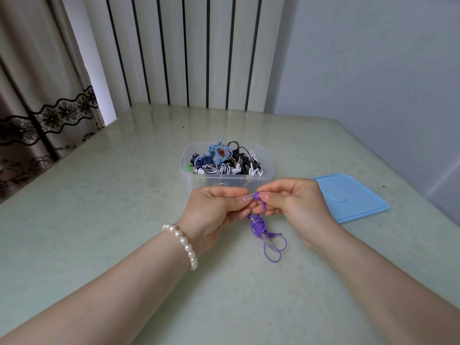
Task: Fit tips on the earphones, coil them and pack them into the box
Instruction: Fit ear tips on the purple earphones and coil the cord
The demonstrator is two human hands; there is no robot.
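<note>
Both hands — left hand (pixel 219 207), right hand (pixel 296 202) — pinch the purple earphones (pixel 258 226), fitting a tip; next, drop them in the box (pixel 225 180).

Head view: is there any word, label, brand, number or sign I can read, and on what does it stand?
None can be read.
Blue lid: a raised oval mark at its middle, with no legible text.
Clear box and the coiled earphones in it: no label visible.
Purple earphones, held by the left hand and right hand: no print visible.
</note>
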